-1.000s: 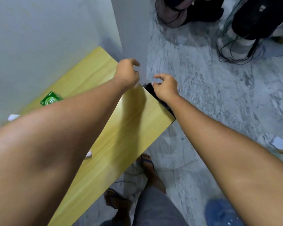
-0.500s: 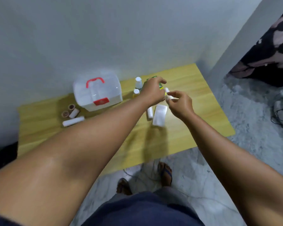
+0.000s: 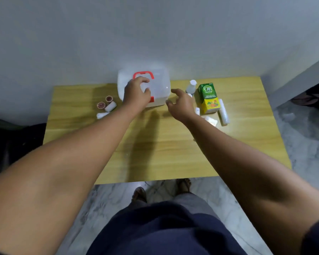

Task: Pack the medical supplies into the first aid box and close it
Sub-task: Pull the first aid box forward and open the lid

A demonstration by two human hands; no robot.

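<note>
**First aid box, shut, nothing packed: hazards and contents**

**Hands.**
- The left hand (image 3: 136,94) lies on the first aid box (image 3: 160,92). Its fingers and thumb curl over the lid (image 3: 159,82), just short of the red handle (image 3: 143,73).
- The right hand (image 3: 180,104) hovers just right of the box, fingers loosely spread, holding nothing.

**Hazards (judged).**
- The box sits close to the wall (image 3: 155,34) beyond both hands, so a lid swung back may hit the wall and stop short.
- The box looks light, so pulling the red latch (image 3: 151,99) without a firm hold from above could make it slide or tip.
- The white bottle (image 3: 191,86) stands upright just beyond the right hand, where a careless sweep could topple it.
- The loose rolls could run off the desk (image 3: 155,144) if nudged.
- The OB herbal carton (image 3: 208,97) is tall. Packed upright, it may keep the lid from closing.

**Containers.**
- First aid box: translucent white, lid down. Its contents cannot be made out through the walls.
- OB herbal carton: right of the right hand, standing, flaps closed.
- White bottle: capped, contents unseen.

**Loose supplies.**
- Right of the right hand:
  - a small tube (image 3: 197,111);
  - a flat packet (image 3: 211,121);
  - a wrapped roll (image 3: 223,112) lying beside the carton.
- Left of the left hand:
  - two tape rolls (image 3: 101,105);
  - two bandage rolls (image 3: 111,106), close together.

All supplies are on the desk, outside the box.
</note>
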